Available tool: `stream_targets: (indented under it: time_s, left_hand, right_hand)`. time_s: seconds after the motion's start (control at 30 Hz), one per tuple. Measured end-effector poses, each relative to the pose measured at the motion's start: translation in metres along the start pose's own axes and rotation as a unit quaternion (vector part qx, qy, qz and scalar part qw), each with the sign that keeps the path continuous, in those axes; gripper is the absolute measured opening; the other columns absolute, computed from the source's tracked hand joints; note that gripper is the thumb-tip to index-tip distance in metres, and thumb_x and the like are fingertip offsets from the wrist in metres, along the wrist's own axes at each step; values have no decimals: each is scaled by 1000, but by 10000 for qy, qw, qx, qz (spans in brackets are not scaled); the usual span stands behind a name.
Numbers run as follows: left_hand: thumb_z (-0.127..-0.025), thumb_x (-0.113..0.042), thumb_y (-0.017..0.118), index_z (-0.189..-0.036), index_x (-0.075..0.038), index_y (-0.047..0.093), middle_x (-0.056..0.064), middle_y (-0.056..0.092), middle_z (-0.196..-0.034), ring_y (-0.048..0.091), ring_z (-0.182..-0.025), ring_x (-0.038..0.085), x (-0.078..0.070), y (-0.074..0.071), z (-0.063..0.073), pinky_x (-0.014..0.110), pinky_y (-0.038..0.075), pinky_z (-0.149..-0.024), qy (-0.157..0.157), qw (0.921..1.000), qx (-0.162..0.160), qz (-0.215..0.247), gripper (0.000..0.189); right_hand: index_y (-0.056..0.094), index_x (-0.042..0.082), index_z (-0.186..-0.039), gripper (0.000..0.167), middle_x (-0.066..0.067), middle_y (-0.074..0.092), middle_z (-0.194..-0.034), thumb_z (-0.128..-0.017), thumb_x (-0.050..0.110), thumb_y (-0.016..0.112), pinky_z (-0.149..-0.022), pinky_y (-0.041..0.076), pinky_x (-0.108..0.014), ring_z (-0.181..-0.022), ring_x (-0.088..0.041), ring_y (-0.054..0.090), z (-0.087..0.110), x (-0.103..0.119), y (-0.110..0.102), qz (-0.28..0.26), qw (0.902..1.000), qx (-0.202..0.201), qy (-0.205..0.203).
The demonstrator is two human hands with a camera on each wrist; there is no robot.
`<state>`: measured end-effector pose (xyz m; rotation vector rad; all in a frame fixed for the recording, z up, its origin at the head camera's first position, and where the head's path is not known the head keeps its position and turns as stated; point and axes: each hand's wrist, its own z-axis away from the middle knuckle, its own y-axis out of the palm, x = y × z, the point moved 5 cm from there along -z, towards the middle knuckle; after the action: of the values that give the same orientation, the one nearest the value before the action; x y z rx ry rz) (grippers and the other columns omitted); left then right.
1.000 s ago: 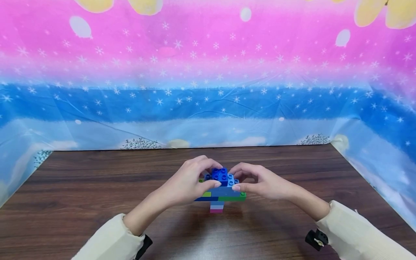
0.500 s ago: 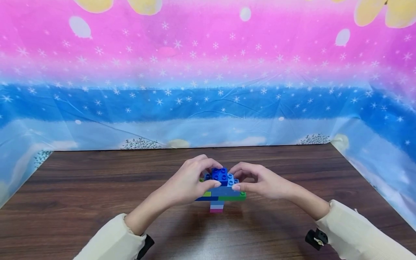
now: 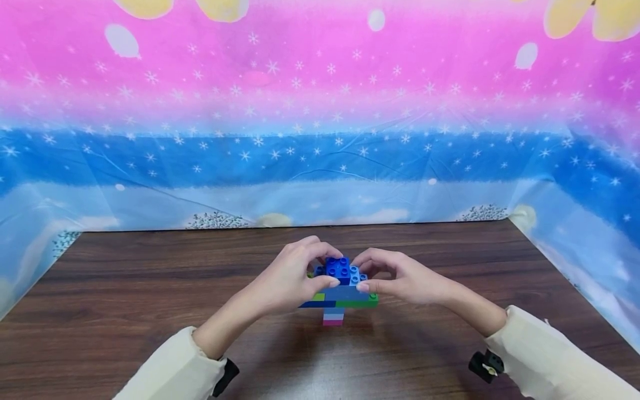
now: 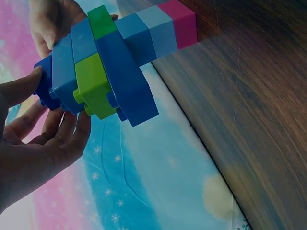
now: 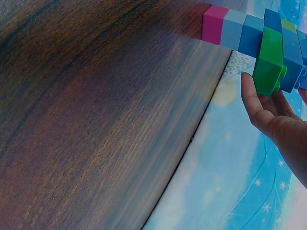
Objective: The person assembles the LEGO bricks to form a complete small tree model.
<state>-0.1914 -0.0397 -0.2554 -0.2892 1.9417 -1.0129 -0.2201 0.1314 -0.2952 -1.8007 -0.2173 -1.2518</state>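
A structure of toy building bricks [image 3: 345, 293] stands upright on the table, a narrow pink brick [image 3: 333, 322] at its foot. Above the narrow column it widens into a layer of dark blue and green bricks [image 5: 268, 62], with lime [image 4: 93, 79] and lighter blue bricks over that. My left hand [image 3: 292, 278] pinches the dark blue top brick [image 3: 338, 269] between thumb and fingers. From the other side, my right hand [image 3: 400, 278] holds the lighter blue bricks [image 3: 355, 275], thumb at the front. Its other fingers reach behind the structure, partly hidden in the head view.
The brown wooden table [image 3: 150, 289] spreads around the structure. Behind its far edge hangs a pink and blue snowflake cloth [image 3: 320, 155], which also runs along the sides. Black wrist straps [image 3: 486, 366] show beneath the pale sleeves [image 3: 550, 350].
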Motion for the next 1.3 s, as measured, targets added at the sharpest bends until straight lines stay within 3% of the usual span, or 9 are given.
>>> stream_targets:
  time_s: [0.33,0.93,1.13,1.3]
  left_hand:
    - [-82,-11,68,-108,-5,63,0,54,-89,51,-80,13,-1,1,1,27,46,-67,103,9999,-83,-106,27]
    - [-82,-10,69,-106,-2,63,2,56,-91,53,-84,15,0,-1,-2,23,45,-67,63,9999,62,91,26]
    - [-82,-11,69,-107,-4,63,0,55,-91,51,-81,14,0,0,-1,24,45,-66,-2,9999,-50,87,27]
    - [-83,-10,68,-108,-3,62,0,54,-90,52,-82,14,0,1,1,30,48,-70,147,9997,-166,114,27]
  right_hand:
    - [52,9,-118,29,-6,59,-108,-91,19,57,-83,47,-31,-102,-19,56,0,-1,0,53,10000,-12,45]
    - [52,9,-118,30,-6,59,-108,-91,19,58,-82,48,-31,-101,-19,56,0,-1,0,59,9999,-31,76]
    - [52,9,-118,29,-6,59,-108,-91,19,58,-83,47,-32,-102,-19,56,0,-1,0,67,10000,-21,53]
    - [51,9,-118,29,-5,59,-108,-91,19,57,-83,47,-32,-101,-19,56,0,-1,0,83,10000,-14,35]
